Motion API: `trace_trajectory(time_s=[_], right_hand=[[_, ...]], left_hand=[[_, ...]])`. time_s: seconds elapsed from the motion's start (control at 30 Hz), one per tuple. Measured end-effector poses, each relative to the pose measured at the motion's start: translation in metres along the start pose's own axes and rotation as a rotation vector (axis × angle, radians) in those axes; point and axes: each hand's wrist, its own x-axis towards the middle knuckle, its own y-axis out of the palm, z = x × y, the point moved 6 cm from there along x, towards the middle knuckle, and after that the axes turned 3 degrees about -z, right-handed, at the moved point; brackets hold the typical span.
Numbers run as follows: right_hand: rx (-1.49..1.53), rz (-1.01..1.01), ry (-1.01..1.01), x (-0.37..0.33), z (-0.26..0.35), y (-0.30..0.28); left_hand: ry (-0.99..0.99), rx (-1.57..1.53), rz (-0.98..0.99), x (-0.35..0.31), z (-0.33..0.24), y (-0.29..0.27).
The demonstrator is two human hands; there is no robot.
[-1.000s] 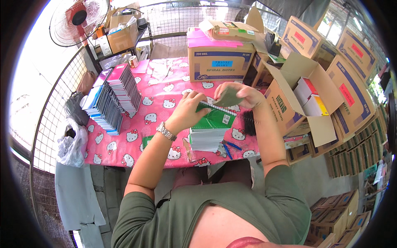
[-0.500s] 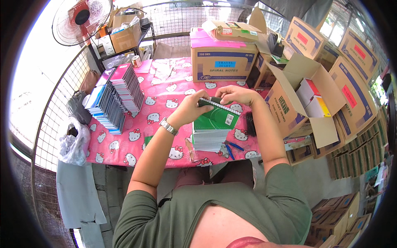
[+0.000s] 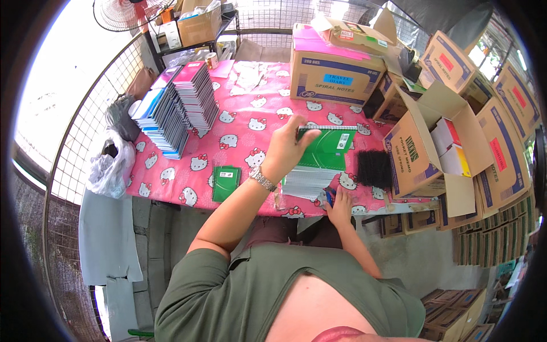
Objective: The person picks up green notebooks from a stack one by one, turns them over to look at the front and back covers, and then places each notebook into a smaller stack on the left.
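A green spiral notebook lies on top of a stack of white-edged notebooks near the table's front edge. At its upper left corner is my left hand, thumb over the cover and index finger apart from it beyond the wire-bound edge. My right hand is down beside the stack's lower right, its fingers closed around blue-handled pliers, which they mostly cover. Left of the stack, next to my left forearm, lies a small green notebook. A bundle of black binding wires sits to the right.
Tall piles of blue notebooks and pink notebooks stand at the left. A closed carton is at the back, an open carton at the right. A plastic bag hangs by the left table edge.
My right hand has left the notebook's bound edge and come down to the pliers. My left hand has loosened its pinch at that edge. The view has shifted, uncovering the wire bundle.
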Motion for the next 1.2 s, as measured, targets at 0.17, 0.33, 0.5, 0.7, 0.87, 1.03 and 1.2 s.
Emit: trace_trajectory(time_s=[0.17, 0.33, 0.5, 0.7, 0.87, 1.03, 1.2], right_hand=[[0.432, -0.064, 0.304, 0.027, -0.009, -0.058], [0.727, -0.333, -0.035, 0.097, 0.103, -0.192], [0.592, -0.26, -0.24, 0.116, 0.166, -0.217], [0.509, -0.201, -0.307, 0.129, 0.189, -0.222], [0.482, -0.17, -0.323, 0.128, 0.19, -0.215], [1.284, 0.334, 0.231, 0.123, 0.175, -0.191], [0.781, -0.197, -0.282, 0.127, 0.196, -0.232]], left_hand=[[0.041, -0.026, 0.025, 0.003, 0.021, 0.002], [-0.112, -0.036, 0.1, 0.003, 0.015, -0.004], [-0.107, -0.049, 0.072, 0.004, 0.018, -0.003], [-0.142, -0.134, 0.071, 0.001, 0.023, -0.002], [-0.126, -0.171, 0.013, -0.005, 0.025, -0.003], [0.231, 0.059, -0.164, -0.009, -0.006, -0.018], [0.263, 0.088, -0.211, -0.007, -0.013, -0.028]])
